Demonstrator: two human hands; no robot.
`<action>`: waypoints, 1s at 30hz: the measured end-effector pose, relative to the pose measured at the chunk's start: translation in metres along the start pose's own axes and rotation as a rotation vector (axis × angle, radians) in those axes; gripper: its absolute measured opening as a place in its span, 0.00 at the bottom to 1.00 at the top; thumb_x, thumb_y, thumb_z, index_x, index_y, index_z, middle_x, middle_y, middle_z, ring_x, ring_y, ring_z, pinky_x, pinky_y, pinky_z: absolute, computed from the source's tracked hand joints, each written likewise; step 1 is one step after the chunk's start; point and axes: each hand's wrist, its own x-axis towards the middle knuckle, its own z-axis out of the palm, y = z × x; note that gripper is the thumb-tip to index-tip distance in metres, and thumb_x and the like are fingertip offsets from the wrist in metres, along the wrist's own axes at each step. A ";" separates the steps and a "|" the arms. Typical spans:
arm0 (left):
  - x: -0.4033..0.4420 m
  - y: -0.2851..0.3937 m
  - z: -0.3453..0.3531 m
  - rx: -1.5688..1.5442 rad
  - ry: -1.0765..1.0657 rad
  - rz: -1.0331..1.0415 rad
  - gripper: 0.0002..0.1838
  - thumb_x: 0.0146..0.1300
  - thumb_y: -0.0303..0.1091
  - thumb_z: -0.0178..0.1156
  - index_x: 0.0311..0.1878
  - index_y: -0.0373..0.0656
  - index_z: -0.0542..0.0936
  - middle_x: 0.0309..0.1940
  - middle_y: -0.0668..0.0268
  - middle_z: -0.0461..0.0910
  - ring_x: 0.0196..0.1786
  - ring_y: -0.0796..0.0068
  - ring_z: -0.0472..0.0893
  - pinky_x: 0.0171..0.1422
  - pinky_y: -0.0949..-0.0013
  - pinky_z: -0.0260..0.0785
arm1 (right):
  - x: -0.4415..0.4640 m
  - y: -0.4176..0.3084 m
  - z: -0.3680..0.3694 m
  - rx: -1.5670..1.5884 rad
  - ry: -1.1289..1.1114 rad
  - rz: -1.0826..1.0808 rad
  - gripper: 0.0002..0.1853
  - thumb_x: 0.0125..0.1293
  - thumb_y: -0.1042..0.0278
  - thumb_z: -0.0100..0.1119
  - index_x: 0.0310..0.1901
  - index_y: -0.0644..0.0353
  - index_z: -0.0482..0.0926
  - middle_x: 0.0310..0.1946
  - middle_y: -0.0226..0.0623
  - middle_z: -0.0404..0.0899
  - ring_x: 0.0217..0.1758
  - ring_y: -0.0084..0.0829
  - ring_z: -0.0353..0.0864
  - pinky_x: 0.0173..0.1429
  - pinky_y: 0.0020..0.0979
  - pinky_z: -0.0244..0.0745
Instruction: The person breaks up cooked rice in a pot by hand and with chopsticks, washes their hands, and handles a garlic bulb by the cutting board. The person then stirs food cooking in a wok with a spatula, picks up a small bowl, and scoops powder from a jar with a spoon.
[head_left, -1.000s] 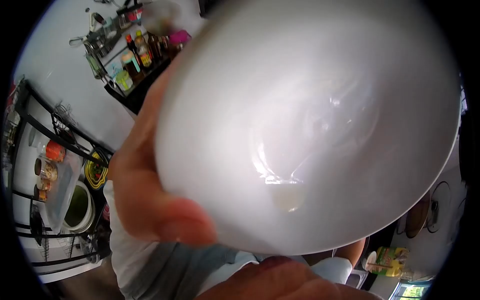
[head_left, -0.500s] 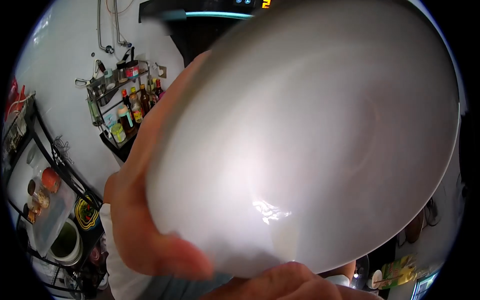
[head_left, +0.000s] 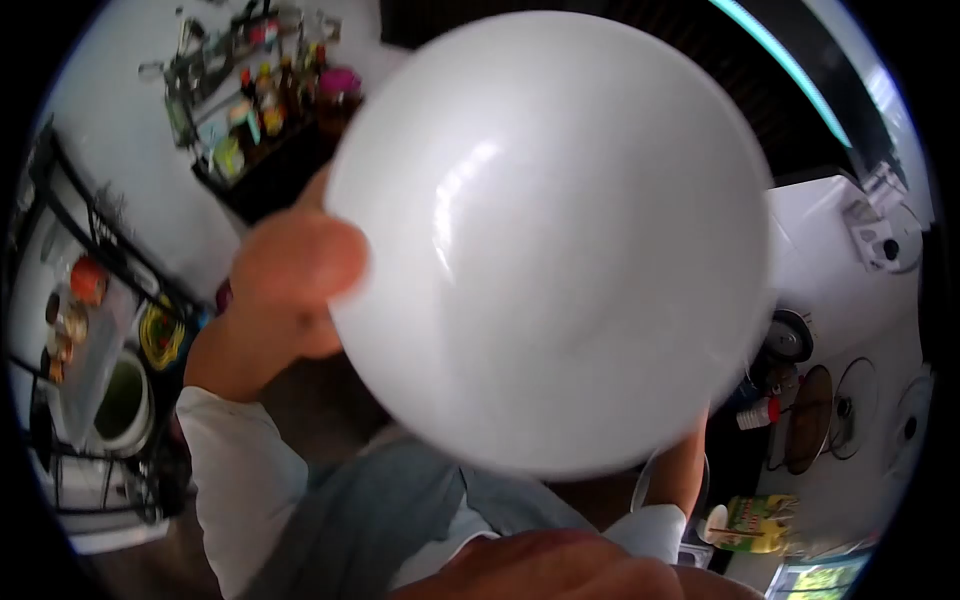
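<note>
A large white bowl [head_left: 555, 245] fills the middle of the head view, its round face turned towards me and a bright reflection at its upper left. My left hand [head_left: 300, 275] grips its left edge, the thumb on the near side and the other fingers mostly behind it. My right forearm [head_left: 682, 465] rises from a white sleeve to the bowl's lower right edge. The bowl hides my right hand, so its fingers cannot be seen.
A wall rack of bottles [head_left: 270, 100] is at the upper left. Below it stands a black shelf with a pale green-lined bucket [head_left: 125, 405] and a yellow-rimmed basket [head_left: 162, 335]. Pan lids [head_left: 845, 408] and a yellow-green package [head_left: 755, 522] are at the right.
The bowl looks smaller and rounder, having moved away and left from its tilted, close position. My left hand has moved up with it. More of the right side of the kitchen shows.
</note>
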 end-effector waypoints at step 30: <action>-0.022 -0.360 -0.164 -0.679 0.453 -0.878 0.29 0.47 0.22 0.45 0.58 0.39 0.60 0.52 0.55 0.66 0.54 0.54 0.69 0.54 0.50 0.68 | 0.029 0.015 0.125 -0.571 -0.134 0.052 0.08 0.54 0.72 0.56 0.35 0.64 0.77 0.22 0.31 0.76 0.25 0.17 0.73 0.31 0.20 0.69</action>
